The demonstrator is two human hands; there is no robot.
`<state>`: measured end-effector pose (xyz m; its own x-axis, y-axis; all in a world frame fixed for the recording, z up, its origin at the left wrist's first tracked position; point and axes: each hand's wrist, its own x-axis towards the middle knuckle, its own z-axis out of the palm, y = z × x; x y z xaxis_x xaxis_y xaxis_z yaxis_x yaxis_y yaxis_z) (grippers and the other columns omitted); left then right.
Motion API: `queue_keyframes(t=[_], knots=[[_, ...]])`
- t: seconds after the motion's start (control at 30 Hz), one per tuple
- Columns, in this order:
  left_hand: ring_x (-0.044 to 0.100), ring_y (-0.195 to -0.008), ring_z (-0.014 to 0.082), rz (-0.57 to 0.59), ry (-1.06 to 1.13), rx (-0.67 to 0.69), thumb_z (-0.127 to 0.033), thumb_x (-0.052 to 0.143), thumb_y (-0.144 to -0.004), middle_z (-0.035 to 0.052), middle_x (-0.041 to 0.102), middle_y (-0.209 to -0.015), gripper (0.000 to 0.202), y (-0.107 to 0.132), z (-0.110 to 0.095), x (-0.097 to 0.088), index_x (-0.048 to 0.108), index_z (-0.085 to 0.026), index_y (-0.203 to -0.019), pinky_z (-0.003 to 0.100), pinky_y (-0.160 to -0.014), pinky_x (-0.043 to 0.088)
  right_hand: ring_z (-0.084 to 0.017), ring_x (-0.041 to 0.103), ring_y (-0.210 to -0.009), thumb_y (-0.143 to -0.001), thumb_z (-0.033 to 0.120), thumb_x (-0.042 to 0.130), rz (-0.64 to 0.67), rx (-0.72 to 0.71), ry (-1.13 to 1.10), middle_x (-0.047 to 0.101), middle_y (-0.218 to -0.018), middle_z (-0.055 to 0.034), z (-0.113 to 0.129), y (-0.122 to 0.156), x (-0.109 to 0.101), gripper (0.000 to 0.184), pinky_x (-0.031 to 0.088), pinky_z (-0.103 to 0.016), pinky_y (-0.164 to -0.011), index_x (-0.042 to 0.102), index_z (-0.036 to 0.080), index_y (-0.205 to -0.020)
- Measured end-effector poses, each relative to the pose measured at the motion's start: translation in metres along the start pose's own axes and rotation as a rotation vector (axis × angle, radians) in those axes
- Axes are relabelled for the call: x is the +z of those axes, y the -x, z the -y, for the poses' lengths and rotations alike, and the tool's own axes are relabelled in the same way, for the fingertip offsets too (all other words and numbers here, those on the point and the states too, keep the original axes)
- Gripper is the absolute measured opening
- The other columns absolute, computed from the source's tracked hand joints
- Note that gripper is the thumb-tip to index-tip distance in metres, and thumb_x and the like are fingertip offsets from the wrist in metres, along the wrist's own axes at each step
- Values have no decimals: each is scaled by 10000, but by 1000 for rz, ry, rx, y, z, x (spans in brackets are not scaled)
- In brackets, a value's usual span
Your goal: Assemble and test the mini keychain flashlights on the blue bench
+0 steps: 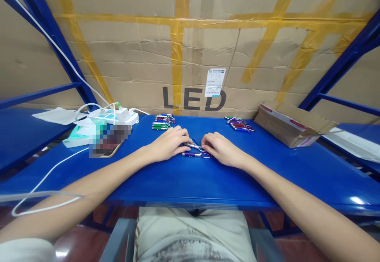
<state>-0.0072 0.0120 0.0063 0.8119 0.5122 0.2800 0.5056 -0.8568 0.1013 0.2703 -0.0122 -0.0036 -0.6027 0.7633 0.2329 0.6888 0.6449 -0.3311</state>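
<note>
A silver keychain flashlight [193,146] with a carabiner clip lies between my two hands over the blue table. My left hand [170,144] has its thumb and fingers closed around the left end of it. At the clip end, my right hand [222,149] is curled with its fingertips together; they partly hide the clip. Just below, a purple keychain flashlight [190,154] lies flat on the table, its purple clip pointing right, close to my right fingertips. More keychain flashlights lie in a row [160,126] beyond my left hand, in green, red, blue and silver.
Another row of keychain flashlights [240,125] lies at the back right, beside an open cardboard box [292,126]. On the left are a phone [111,145], a white power strip [130,117] and a white cable [56,167]. A large taped carton [133,64] stands behind the table [178,185].
</note>
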Motion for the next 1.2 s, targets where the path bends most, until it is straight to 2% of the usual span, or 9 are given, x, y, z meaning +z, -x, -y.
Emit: queue_keyframes(t=[0.13, 0.27, 0.37, 0.47, 0.63, 0.77, 0.87, 1.07, 1.2], knots=[[553, -1096, 292, 6, -38, -6, -431, 489, -1159, 125, 700, -1214, 370, -2, -1, 4, 752, -188, -1249, 415, -971, 430, -244, 618, -932, -1107, 227, 483, -19, 27, -8, 713, -1029, -75, 2, -1, 1, 178, 462, -411, -923, 596, 233, -969], [566, -1092, 280, -29, -62, 12, -413, 455, -1171, 120, 701, -1203, 353, 2, 5, -12, 724, -186, -1188, 408, -992, 418, -246, 617, -934, -1117, 245, 470, -109, 67, -26, 708, -1025, -77, 1, -2, 0, 178, 472, -407, -911, 567, 237, -968], [560, -1092, 285, -71, -145, -65, -419, 479, -1162, 112, 715, -1194, 320, 11, 24, -32, 707, -195, -1143, 406, -973, 412, -253, 620, -947, -1123, 258, 468, -143, 84, -19, 707, -1025, -77, -2, -3, 0, 179, 478, -409, -919, 566, 239, -974], [567, -1024, 283, -17, -249, -160, -385, 526, -1132, 111, 733, -1165, 267, 23, 52, -46, 714, -197, -1104, 391, -902, 415, -261, 624, -995, -1118, 260, 492, -116, 61, -18, 709, -1069, -84, 0, -2, -1, 157, 485, -416, -948, 613, 235, -1021], [620, -1000, 301, 60, -280, -287, -364, 624, -1048, 112, 765, -1065, 205, 35, 80, -54, 746, -199, -1055, 386, -873, 443, -310, 605, -1182, -1150, 359, 472, -28, -12, -12, 695, -1297, -127, 10, -3, -2, 276, 481, -493, -1039, 701, 251, -1260], [664, -1003, 311, 127, -284, -356, -308, 671, -975, 106, 774, -1006, 133, 36, 80, -58, 770, -221, -996, 375, -852, 462, -356, 561, -1353, -1162, 431, 452, 26, -50, -18, 618, -1562, -127, 15, -7, -1, 418, 438, -585, -1125, 630, 316, -1522], [679, -989, 311, 133, -292, -365, -271, 664, -939, 113, 775, -993, 128, 35, 79, -59, 782, -221, -952, 373, -849, 465, -385, 492, -1477, -1160, 465, 447, 79, -47, -28, 534, -1694, -99, 14, -11, 0, 475, 388, -649, -1179, 575, 358, -1605], [690, -871, 304, 167, -276, -425, -303, 679, -924, 114, 775, -947, 125, 36, 87, -54, 777, -226, -919, 359, -779, 438, -387, 467, -1513, -1160, 495, 439, 95, -22, -65, 578, -1670, -96, 14, -11, 0, 478, 347, -678, -1214, 608, 353, -1583], [696, -821, 291, 128, -210, -447, -336, 685, -913, 108, 776, -934, 145, 37, 94, -49, 785, -233, -888, 356, -774, 437, -354, 549, -1388, -1166, 448, 443, 37, -58, -50, 686, -1518, -118, 14, -11, -2, 393, 417, -586, -1143, 701, 298, -1423]])
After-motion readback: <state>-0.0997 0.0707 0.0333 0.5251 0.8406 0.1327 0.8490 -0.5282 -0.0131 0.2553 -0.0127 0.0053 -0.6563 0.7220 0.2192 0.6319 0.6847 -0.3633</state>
